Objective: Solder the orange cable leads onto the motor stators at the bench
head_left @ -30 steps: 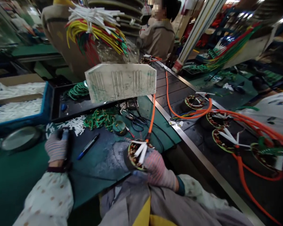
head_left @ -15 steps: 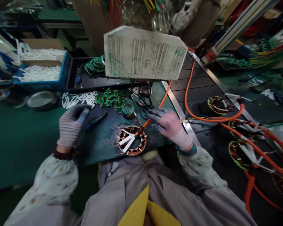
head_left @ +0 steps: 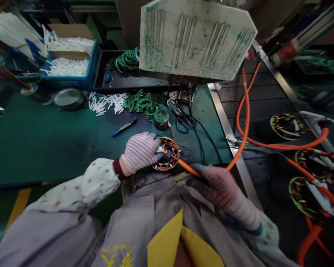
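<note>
A round motor stator [head_left: 169, 157] with copper windings lies at the near edge of the green work mat [head_left: 44, 137]. My left hand [head_left: 140, 152], in a striped glove, is curled over the stator's left side and holds it down. An orange cable [head_left: 241, 139] runs from the stator to the right. My right hand [head_left: 225, 191], also gloved, is closed around that cable just right of the stator.
A marker pen [head_left: 124, 127], scissors [head_left: 182, 120], a round green tin [head_left: 161, 116], green wire pieces [head_left: 141, 102] and white sleeves [head_left: 107, 102] lie on the mat. A scuffed white board [head_left: 195, 37] stands above. More stators [head_left: 286, 126] with orange cables sit on the conveyor at right.
My left hand came off the mat's left part and closed over the stator. My right hand drew back from the scissors and took hold of the orange cable. The camera tilted down.
</note>
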The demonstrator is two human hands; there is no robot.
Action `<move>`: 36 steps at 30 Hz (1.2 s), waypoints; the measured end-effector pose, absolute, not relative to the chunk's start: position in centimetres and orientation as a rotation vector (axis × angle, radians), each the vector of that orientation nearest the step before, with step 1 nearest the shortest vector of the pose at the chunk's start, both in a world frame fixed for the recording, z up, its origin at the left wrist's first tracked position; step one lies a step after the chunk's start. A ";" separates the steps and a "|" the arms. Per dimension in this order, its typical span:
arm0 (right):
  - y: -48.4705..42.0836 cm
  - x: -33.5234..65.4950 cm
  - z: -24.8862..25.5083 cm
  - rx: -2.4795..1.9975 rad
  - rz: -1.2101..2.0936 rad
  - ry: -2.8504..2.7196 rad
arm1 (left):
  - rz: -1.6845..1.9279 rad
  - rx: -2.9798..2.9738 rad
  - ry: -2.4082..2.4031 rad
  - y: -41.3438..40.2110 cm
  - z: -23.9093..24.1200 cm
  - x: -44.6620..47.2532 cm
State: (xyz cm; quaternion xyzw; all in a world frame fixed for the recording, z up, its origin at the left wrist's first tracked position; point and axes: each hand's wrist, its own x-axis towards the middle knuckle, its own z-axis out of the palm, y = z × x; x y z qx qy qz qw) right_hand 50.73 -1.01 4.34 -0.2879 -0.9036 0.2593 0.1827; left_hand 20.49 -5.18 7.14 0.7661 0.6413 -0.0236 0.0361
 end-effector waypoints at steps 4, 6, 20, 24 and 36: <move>-1.0 49.0 0.7 -0.706 1.221 -2.451 | -0.045 2.240 1.891 -4.2 7.2 19.1; -0.1 48.7 0.8 -0.890 1.052 -2.460 | 0.095 2.159 1.646 -3.6 8.2 17.9; 2.0 44.7 -0.4 -0.736 0.750 -2.299 | 1.003 2.287 1.684 -6.5 6.2 18.1; 1.2 40.3 2.1 -0.448 1.295 -2.016 | 1.199 2.528 1.709 -6.7 7.0 18.4; 3.5 34.5 2.3 -0.901 1.547 -1.488 | 1.342 1.619 2.033 -1.9 8.9 14.2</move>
